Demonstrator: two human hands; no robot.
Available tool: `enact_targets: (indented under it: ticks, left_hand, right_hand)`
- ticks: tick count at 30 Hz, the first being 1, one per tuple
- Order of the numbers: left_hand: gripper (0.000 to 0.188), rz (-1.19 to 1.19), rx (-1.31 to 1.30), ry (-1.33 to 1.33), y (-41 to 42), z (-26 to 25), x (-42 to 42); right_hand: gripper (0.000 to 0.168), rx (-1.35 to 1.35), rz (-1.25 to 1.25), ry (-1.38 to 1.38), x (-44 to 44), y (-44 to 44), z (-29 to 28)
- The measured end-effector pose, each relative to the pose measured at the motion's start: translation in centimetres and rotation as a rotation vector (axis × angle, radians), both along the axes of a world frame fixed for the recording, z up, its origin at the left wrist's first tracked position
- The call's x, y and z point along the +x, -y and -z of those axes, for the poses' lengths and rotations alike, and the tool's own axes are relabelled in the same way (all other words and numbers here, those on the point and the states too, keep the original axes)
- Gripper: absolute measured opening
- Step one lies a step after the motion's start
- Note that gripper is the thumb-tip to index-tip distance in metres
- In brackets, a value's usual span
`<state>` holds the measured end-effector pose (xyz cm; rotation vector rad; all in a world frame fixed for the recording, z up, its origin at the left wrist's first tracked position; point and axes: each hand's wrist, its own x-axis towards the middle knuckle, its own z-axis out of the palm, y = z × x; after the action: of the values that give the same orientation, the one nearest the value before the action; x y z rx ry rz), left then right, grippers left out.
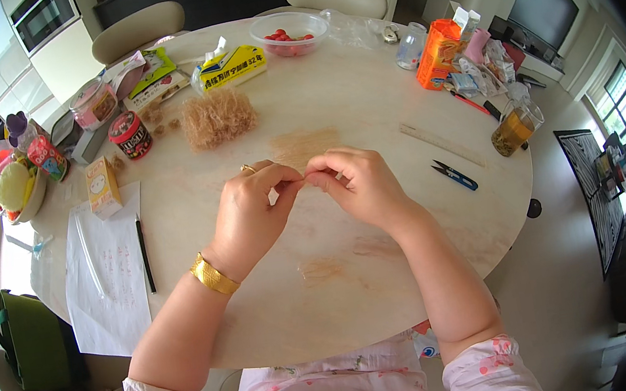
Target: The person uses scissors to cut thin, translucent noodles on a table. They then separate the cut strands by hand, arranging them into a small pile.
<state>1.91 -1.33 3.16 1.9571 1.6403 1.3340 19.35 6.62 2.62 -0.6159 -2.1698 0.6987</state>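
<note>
My left hand (257, 206) and my right hand (357, 186) meet fingertip to fingertip above the middle of the round marble-look table (282, 320). Thumb and forefinger of each are pinched together; whatever lies between them is too small to make out. Just beyond my fingers lies a flat patch of thin tan strands (306, 145). A fluffy bundle of curly tan fibre (219, 117) sits farther back, left of that patch. Closer to me is a smaller patch of tan strands (322, 268). Dark-blue thread snips (454, 175) and a clear ruler (441, 145) lie right of my right hand.
Left are a written sheet of paper (108, 320), a black pencil (145, 255), a small yellow box (102, 189) and an M&M's tub (130, 135). Behind stand a tissue pack (232, 67) and a plastic bowl of red fruit (292, 48). An orange box (438, 55) and glass tea mug (513, 128) stand right.
</note>
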Motion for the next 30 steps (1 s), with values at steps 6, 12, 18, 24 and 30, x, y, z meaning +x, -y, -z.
enact_targets:
  ticks: [6, 12, 18, 24, 30]
  left_hand:
    - [0.008, -0.003, -0.045, 0.159, -0.1, 0.3, 0.0]
    - [0.012, 0.021, -0.135, 0.366, -0.8, 1.5, -0.4]
    - [0.013, 0.064, -0.207, 0.416, -0.6, 1.0, -0.7]
    - [0.012, 0.088, -0.217, 0.373, -0.4, -0.3, -0.7]
    - [0.009, 0.085, -0.197, 0.385, -0.4, 0.5, -0.3]
  right_hand:
    - [0.005, 0.001, 0.015, 0.053, 0.1, 0.3, -0.6]
    - [0.004, 0.020, 0.010, 0.044, 0.2, 0.1, -0.7]
    - [0.003, 0.039, 0.001, 0.038, 0.2, 0.1, -0.8]
    - [0.004, 0.043, -0.025, 0.015, 0.2, 0.4, -0.8]
    - [0.005, 0.080, -0.030, 0.071, 0.3, 0.2, -0.7]
